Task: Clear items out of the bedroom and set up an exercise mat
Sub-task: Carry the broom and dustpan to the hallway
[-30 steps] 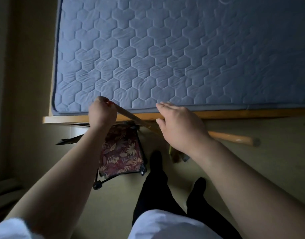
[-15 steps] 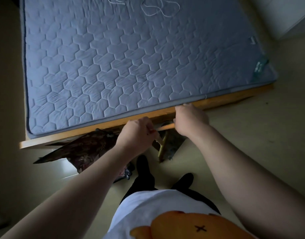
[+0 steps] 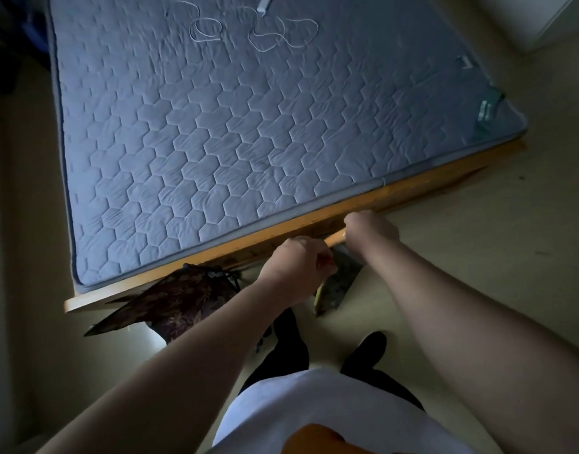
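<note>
Head cam, looking pretty much straight down. Both hands are on a wooden stick (image 3: 336, 239), and only a short bit of it shows in the gap between them. The left hand (image 3: 294, 268) is clenched around the nearer end, with a speck of red peeking out by the fingers. The right hand (image 3: 371, 231) is wrapped around the stick a little further out and to the right, knuckles right up by the wooden bed frame (image 3: 422, 186).

Just below the two hands there's a dark flat piece (image 3: 343, 280) with a yellowish edge. It's too dim to tell what it is or whether it's joined to the stick. Off to the left of the left hand, a dark floral fabric thing (image 3: 183, 299) pokes out from under the frame onto the floor (image 3: 510, 257).

Beyond both hands is the blue-grey mattress (image 3: 232, 132) with hexagon quilting, and way past them a loose white cord (image 3: 281, 36) lies on it. Nearer than the hands, you can see feet in black socks (image 3: 366, 352).
</note>
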The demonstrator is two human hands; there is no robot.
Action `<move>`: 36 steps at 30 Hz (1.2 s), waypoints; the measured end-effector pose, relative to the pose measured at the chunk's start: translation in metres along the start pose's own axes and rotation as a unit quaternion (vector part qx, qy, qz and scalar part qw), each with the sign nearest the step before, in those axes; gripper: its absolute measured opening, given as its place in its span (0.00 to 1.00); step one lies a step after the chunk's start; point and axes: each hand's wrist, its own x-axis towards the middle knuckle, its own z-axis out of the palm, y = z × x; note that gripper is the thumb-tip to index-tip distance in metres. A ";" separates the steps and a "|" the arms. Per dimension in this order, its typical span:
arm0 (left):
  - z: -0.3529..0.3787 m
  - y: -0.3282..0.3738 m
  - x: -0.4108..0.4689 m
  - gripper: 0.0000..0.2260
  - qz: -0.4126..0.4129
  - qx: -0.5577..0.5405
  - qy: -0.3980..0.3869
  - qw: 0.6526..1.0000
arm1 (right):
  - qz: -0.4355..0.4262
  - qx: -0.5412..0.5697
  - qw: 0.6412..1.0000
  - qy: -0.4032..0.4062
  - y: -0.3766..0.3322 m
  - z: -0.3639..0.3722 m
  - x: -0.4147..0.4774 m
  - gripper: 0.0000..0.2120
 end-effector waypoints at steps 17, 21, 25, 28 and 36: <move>0.001 0.030 0.012 0.07 -0.056 -0.052 0.017 0.997 | -0.048 0.085 0.995 0.032 0.040 0.044 -0.009 0.11; -0.009 0.054 0.020 0.03 -0.050 -0.054 0.039 0.996 | -0.009 0.112 0.992 0.050 0.059 0.035 -0.028 0.12; -0.018 0.080 0.039 0.06 -0.016 -0.081 0.058 0.995 | 0.046 0.158 0.979 0.122 0.082 0.019 -0.055 0.12; -0.019 0.107 0.056 0.10 0.026 -0.120 0.064 0.990 | 0.088 0.205 0.956 0.189 0.102 0.007 -0.077 0.10; 0.014 0.212 0.098 0.16 0.113 -0.121 0.085 0.982 | 0.197 0.241 0.877 0.366 0.184 -0.015 -0.134 0.13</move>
